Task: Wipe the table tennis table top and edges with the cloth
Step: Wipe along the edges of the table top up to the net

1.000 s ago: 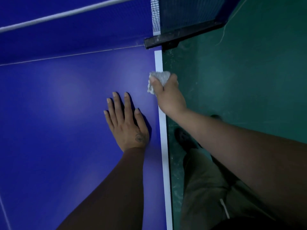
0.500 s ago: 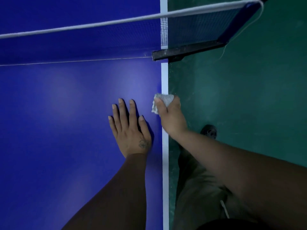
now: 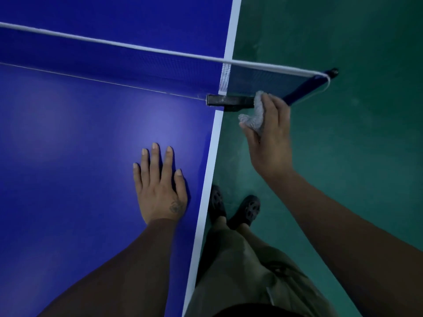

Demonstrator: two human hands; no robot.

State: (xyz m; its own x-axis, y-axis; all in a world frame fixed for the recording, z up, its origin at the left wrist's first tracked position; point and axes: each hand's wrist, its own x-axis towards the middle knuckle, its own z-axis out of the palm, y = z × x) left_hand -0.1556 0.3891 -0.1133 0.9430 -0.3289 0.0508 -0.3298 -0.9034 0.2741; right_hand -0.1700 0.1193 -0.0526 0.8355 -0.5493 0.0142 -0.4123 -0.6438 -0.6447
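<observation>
Off the right edge of the surface (image 3: pixel 80 156): clutching the cloth (image 3: pixel 254 117) in the raised right hand (image 3: pixel 270 143); left hand (image 3: pixel 160 191) flat on top, grip open.

A blue table (image 3: pixel 80 133) is seen across the left of the view, its white edge line (image 3: pixel 206 191) running from six o'clock up to twelve. The left hand (image 3: pixel 160 191) is laid flat on the top, fingers straight and slightly spread, just inside that line. At about one o'clock from it, the right hand (image 3: pixel 270 143) is held beyond the table's side, over the green floor (image 3: pixel 354 179), and a crumpled grey cloth (image 3: pixel 254 117) is pinched between its thumb and fingers. The cloth's upper end is seen against the outer end of the black net clamp (image 3: pixel 229 101); contact cannot be confirmed. The net (image 3: pixel 137 65) is stretched from nine o'clock towards two. Dark shoes (image 3: pixel 247 209) and khaki shorts (image 3: pixel 240 271) are seen at six o'clock.
</observation>
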